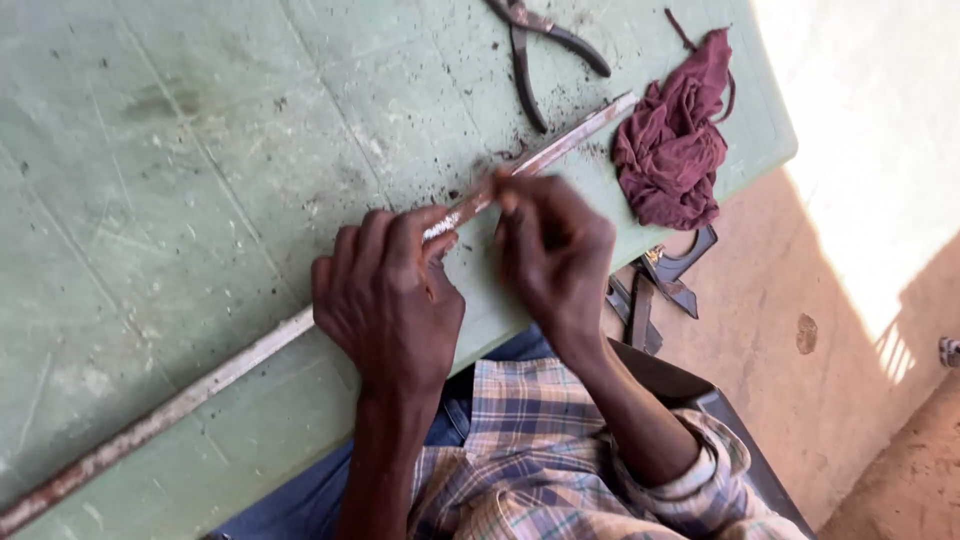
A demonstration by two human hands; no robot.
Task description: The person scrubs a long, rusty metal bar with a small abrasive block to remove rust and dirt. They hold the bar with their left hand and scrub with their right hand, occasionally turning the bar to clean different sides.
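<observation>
Working a long, rusty metal strip [250,355] that lies diagonally across the scuffed green tabletop [150,200], the person has both hands on its middle stretch. Left hand [385,305] is curled down over the strip, fingers pinning it to the table, thumb and forefinger closed at a shinier, scraped-looking patch. Right hand [555,255] is pinched shut just beside it, fingertips on the strip; whether it holds a small abrasive or only the strip cannot be told. Dark grit is scattered around the contact spot, so the step looks like rubbing or cleaning that section of the strip. Next move likely calls for the left hand pressing firm so the strip does not slide, with short strokes along its length. Pliers [530,45] lie open near the far edge, a maroon rag [675,150] bunched beside the strip's far end, both untouched. Dark metal pieces [660,285] sit on the ground below the table edge.
</observation>
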